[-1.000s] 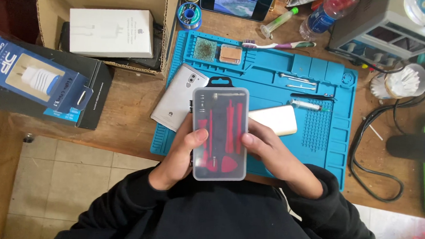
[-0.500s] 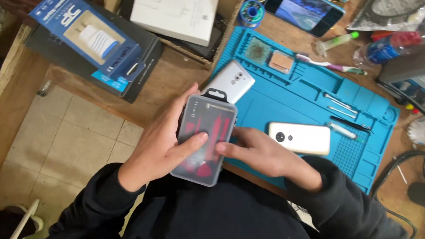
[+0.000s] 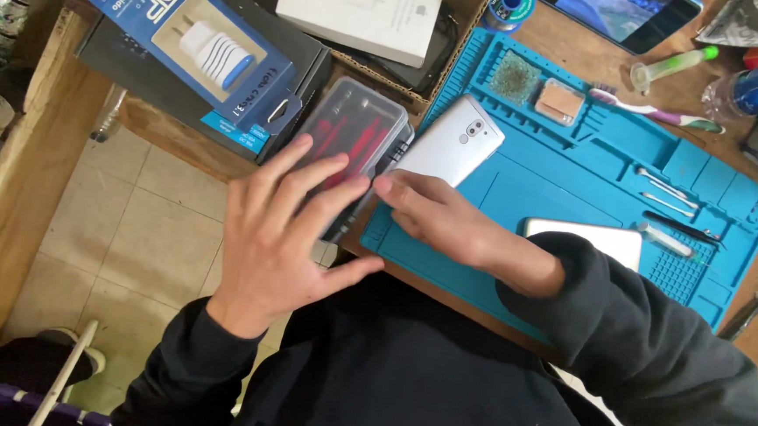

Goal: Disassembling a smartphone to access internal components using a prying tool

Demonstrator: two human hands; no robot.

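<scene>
— What are your hands doing?

— My left hand (image 3: 277,233) lies flat, fingers spread apart, on a clear plastic case (image 3: 354,146) of red tools. It presses on the case rather than clamping it. My right hand (image 3: 444,221) rests just beside it at three o'clock, fingers straight and close together, fingertips touching the case's near edge. Nothing is gripped in it.

— Where does the case sit?

— On the wooden table (image 3: 152,125), at its front edge, just left of the blue work mat (image 3: 575,164). At ten o'clock from the case lies a blue charger box (image 3: 201,44) on a black box (image 3: 126,53). At twelve o'clock a white box (image 3: 361,10) sits inside a cardboard carton (image 3: 379,73).

— And on the mat?

— A silver phone (image 3: 453,143) lies face down at two o'clock from my right hand, touching the case's right side. A white phone (image 3: 588,239) lies at three o'clock, partly behind my sleeve. Metal tweezers (image 3: 665,191) lie farther right. A toothbrush (image 3: 653,110) rests along the mat's far edge.
</scene>
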